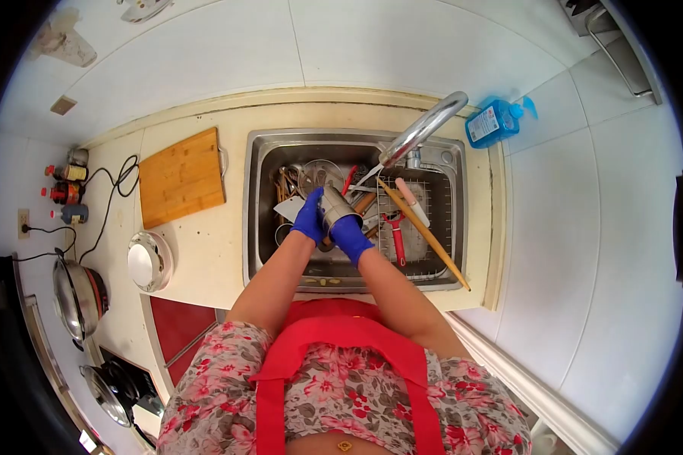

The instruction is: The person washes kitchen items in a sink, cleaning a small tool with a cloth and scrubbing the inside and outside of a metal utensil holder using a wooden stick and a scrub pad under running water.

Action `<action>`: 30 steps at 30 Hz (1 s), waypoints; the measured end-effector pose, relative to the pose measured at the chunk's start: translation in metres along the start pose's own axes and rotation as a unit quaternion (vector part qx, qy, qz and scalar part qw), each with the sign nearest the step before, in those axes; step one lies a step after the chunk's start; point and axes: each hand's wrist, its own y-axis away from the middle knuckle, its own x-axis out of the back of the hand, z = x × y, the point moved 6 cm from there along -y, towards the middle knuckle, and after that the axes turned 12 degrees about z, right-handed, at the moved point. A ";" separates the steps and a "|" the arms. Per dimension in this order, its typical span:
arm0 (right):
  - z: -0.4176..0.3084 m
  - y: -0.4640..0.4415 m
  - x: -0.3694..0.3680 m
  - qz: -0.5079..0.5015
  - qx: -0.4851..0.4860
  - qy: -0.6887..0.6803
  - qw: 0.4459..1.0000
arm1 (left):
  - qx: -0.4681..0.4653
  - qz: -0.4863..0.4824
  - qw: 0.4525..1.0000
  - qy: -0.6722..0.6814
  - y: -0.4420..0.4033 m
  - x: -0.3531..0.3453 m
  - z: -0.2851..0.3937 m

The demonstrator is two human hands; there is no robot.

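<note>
Blue-gloved left hand (309,218) and right hand (350,237) clasp a silver cylindrical metal container (336,204) from either side at frame centre, over the rectangular stainless-steel sink (319,136); step judged as washing, the next move calling for a steady two-handed grip.

Bright light, strong edge distortion
</note>
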 end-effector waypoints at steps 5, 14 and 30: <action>-0.032 0.003 0.017 0.037 0.221 0.177 0.958 | -0.019 0.009 0.999 0.027 0.012 -0.011 0.002; -0.019 0.004 0.006 -0.096 0.006 0.044 0.994 | 0.130 -0.079 0.982 -0.116 0.011 -0.005 0.004; -0.012 -0.003 0.004 -0.156 0.178 0.160 0.958 | 0.021 0.009 0.997 -0.079 0.005 -0.007 0.002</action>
